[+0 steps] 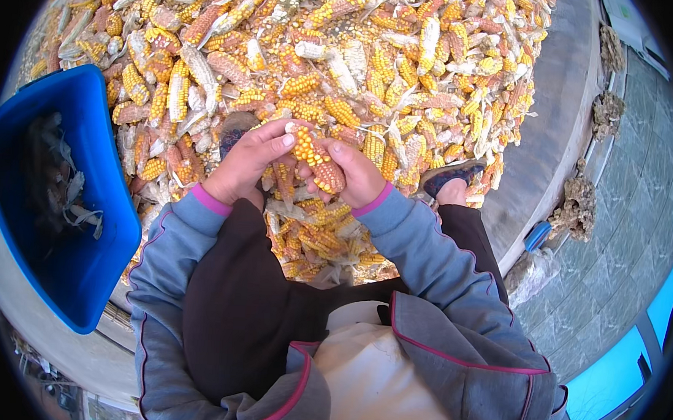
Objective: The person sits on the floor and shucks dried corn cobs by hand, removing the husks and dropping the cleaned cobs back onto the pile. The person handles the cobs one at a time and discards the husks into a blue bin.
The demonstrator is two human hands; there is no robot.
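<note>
Between my two hands is a partly shelled ear of dried corn (318, 159), tilted, with yellow kernels on some stretches and bare reddish cob on others. My left hand (254, 159) grips its upper left end, thumb near the pale tip. Around the lower right end closes my right hand (353, 168), its thumb resting on the cob's side and its other fingers partly hidden beneath. Below and beyond both hands spreads a large heap of corn ears and cobs (341, 110), some full of kernels, others stripped or wrapped in dry husk, with loose kernels among them.
A deep blue plastic tub (103, 249) stands at the left, holding some cobs and husk scraps (74, 187). My shoes (452, 175) are amid the corn. Rough stones (577, 208) and a small blue object (537, 236) lie along the right edge, beside grey-green tiles (614, 247).
</note>
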